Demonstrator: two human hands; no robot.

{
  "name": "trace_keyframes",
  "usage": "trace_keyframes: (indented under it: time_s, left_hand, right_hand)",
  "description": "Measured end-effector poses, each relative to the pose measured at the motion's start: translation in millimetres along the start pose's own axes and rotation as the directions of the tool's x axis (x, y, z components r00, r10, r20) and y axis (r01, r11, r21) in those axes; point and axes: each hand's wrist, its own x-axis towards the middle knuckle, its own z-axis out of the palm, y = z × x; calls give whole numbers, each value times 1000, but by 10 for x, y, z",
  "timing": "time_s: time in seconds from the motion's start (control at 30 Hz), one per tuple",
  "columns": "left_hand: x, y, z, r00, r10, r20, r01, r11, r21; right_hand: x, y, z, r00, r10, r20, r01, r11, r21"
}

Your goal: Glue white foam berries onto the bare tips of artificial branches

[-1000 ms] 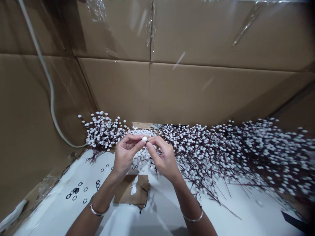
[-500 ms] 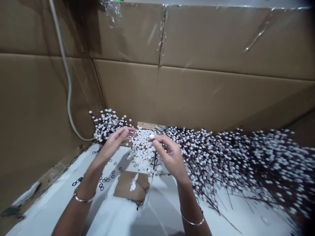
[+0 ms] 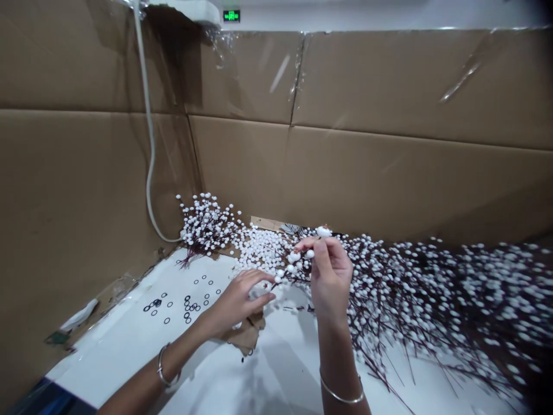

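Note:
A thin brown branch with white berries is pinched between the thumb and fingers of my right hand, held aslant above the table. Its lower end points down-left toward my left hand. The thumb and fingers of that hand are apart around the lower end; I cannot tell whether they touch it. Just behind the branch lies a heap of loose white berries. Below my left hand is a piece of brown cardboard, partly covered by the hand.
Several black rings lie on the white tabletop at left. A bunch of berry branches stands at the back left, and a large pile of them fills the right. Cardboard walls and a hanging white cable border the table.
My right hand has moved right and now holds the berry branch up; before, a white berry showed at its fingertips. My left hand has come down and nearer, partly over the cardboard. The view has shifted.

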Motion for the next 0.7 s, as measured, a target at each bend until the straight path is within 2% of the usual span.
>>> trace_keyframes:
  time_s: [0.13,0.23,0.33,0.47,0.6,0.7]
  left_hand:
    - [-1,13,69,993,-109,47,111,993,-38]
    - [-5,-11,100,979,-195,60,202,963,-176]
    - [31,-77,144,964,-251,87,266,901,-344]
    - [132,-126,168,960,-259,104,277,842,-463]
    - [214,-103,143,960,-277,50,264,823,-503]
    - [239,-146,126,957,-289,14,251,806,-535]
  right_hand:
    - [40,23,-43,996,26,-86,-24,999,28]
    - [103,75,-99,988,109,-109,-110,994,2]
    - [165,131,-167,971,227,-81,-225,974,28]
    - [216,227,-257,939,343,-37,-344,938,-35]
    - [245,336,-317,930,361,-65,-366,924,-108]
    - [255,392,-333,901,432,35,-417,887,-199]
